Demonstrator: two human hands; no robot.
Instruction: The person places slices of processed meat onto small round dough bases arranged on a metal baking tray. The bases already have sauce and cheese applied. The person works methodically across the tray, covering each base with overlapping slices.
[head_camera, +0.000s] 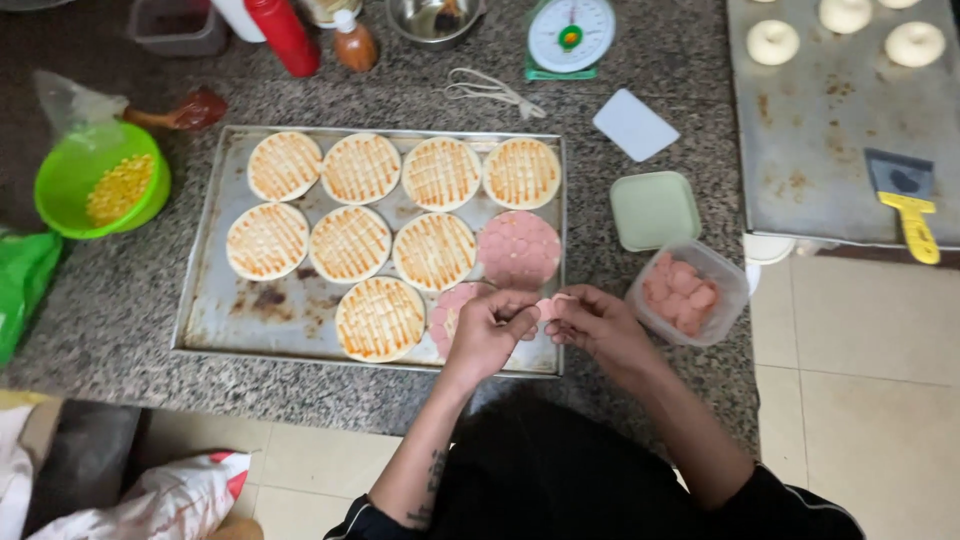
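Both hands at tray's (210, 300) front right corner, L hand (488, 330) & R hand (598, 325) pinching pink sausage slices (548, 306) between fingertips, over half-covered dough round (447, 312), fully covered round (518, 248) just behind, tub (735, 285) of slices near R hand, off tray's right edge, green lid (654, 209) behind tub.

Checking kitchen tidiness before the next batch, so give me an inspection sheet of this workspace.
Surface: speckled stone counter, worn baking tray on it.
Job's things: sauced dough rounds on the tray; one sausage-covered round; tub of sausage slices.
Clutter: green corn bowl, red bottle, scale, tub lid, yellow scraper.
Grips: left hand and right hand pinch a sausage slice together.
Cables: nothing seen.
Surroundings: tiled floor; second tray with dough pieces.
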